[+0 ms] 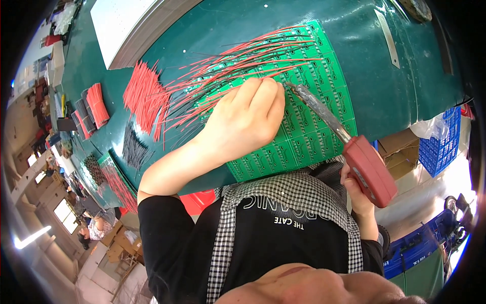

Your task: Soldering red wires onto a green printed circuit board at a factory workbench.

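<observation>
A sheet of green circuit boards (324,111) lies tilted on the table in front of me. Rows of thin red and black wires (243,55) stretch across its upper left part and trail off its left edge. Over the sheet, my left hand (248,111) is closed in a pinch. Several wires run toward its fingers, but what sits between the fingertips is hidden. My right hand (358,192) is wrapped around the red handle of a soldering iron (369,169). The iron's dark tip meets the boards right beside my left fingertips.
Loose red wires (144,96) and black wires (134,149) are heaped left of the sheet. Bundled wires (96,105) stand farther left. A white stack (136,30) is at the back, a metal strip (389,40) at right. A blue crate (440,144) stands beyond the table edge.
</observation>
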Motion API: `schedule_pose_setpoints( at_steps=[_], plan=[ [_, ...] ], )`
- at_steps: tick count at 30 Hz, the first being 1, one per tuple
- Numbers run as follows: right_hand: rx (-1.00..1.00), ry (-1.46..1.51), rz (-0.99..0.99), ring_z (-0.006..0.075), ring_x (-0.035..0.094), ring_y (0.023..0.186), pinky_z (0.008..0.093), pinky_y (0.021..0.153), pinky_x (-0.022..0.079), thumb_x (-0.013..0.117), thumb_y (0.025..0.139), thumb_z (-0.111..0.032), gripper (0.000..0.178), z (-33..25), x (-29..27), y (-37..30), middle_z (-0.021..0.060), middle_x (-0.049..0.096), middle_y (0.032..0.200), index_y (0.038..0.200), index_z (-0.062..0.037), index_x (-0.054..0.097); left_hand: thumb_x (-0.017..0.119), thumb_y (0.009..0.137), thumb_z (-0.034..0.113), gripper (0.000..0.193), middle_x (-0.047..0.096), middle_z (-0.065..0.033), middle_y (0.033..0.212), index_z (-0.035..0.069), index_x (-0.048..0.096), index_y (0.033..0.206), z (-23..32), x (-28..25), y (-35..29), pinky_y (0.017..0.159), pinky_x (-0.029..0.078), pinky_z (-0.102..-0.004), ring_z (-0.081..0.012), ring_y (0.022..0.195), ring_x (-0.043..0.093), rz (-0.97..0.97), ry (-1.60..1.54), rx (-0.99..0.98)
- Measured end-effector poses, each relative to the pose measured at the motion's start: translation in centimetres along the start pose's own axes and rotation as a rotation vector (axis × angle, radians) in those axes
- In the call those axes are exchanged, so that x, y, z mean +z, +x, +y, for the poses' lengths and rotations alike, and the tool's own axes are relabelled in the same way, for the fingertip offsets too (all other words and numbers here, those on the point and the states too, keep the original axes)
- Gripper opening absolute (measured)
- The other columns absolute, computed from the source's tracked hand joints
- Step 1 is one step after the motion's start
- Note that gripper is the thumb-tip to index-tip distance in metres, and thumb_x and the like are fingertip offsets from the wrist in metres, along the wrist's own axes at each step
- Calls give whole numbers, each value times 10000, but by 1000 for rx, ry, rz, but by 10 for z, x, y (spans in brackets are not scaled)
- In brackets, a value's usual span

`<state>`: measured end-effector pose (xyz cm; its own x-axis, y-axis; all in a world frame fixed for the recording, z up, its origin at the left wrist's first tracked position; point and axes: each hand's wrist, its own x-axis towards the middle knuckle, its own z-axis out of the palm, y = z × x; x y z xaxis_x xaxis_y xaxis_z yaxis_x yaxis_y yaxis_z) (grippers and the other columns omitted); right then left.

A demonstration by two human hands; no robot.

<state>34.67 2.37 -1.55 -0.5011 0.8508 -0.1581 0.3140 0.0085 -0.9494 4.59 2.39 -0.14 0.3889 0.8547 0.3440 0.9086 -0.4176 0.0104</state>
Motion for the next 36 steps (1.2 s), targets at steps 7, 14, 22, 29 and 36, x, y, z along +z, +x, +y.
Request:
schedule_pose_setpoints(
  at_steps=[7, 14, 22, 29, 36],
  plan=[
    [64, 124, 56, 295, 666, 950, 338, 797, 528, 794, 722, -200, 582, -3, 2, -2, 195, 630, 1140, 1182, 62, 554, 598, 622, 58, 197, 474, -56, 740, -38, 591, 793, -1, 0, 0, 500, 454, -227, -151, 668, 523, -1, 17, 20],
    [94, 411, 77, 137, 551, 608, 243, 563, 454, 712, 826, -329, 678, -18, 8, 10, 195, 616, 1099, 1311, 45, 420, 596, 613, 65, 248, 524, -80, 784, -56, 605, 830, -1, 0, 1, 510, 460, -233, -163, 689, 535, -4, 51, 47],
    [58, 426, 104, 140, 542, 587, 243, 535, 445, 708, 829, -318, 663, -15, 7, 8, 203, 615, 1088, 1303, 52, 428, 614, 639, 72, 229, 523, -62, 787, -30, 616, 844, 2, -5, 1, 521, 468, -241, -159, 709, 550, -66, -62, -63],
    [31, 419, 67, 140, 520, 565, 245, 509, 421, 699, 836, -287, 640, -16, 3, 12, 207, 614, 1064, 1298, 61, 426, 625, 633, 23, 314, 580, -98, 870, -30, 648, 942, 8, -5, 12, 578, 497, -306, -219, 720, 591, -11, -212, -147],
    [154, 456, 60, 141, 600, 710, 238, 605, 477, 798, 732, -197, 748, -13, 0, 10, 156, 641, 969, 1313, 85, 421, 622, 644, 37, 308, 571, -87, 864, -22, 648, 945, 5, 1, 13, 577, 494, -305, -211, 713, 583, -8, -190, -130]
  ],
)
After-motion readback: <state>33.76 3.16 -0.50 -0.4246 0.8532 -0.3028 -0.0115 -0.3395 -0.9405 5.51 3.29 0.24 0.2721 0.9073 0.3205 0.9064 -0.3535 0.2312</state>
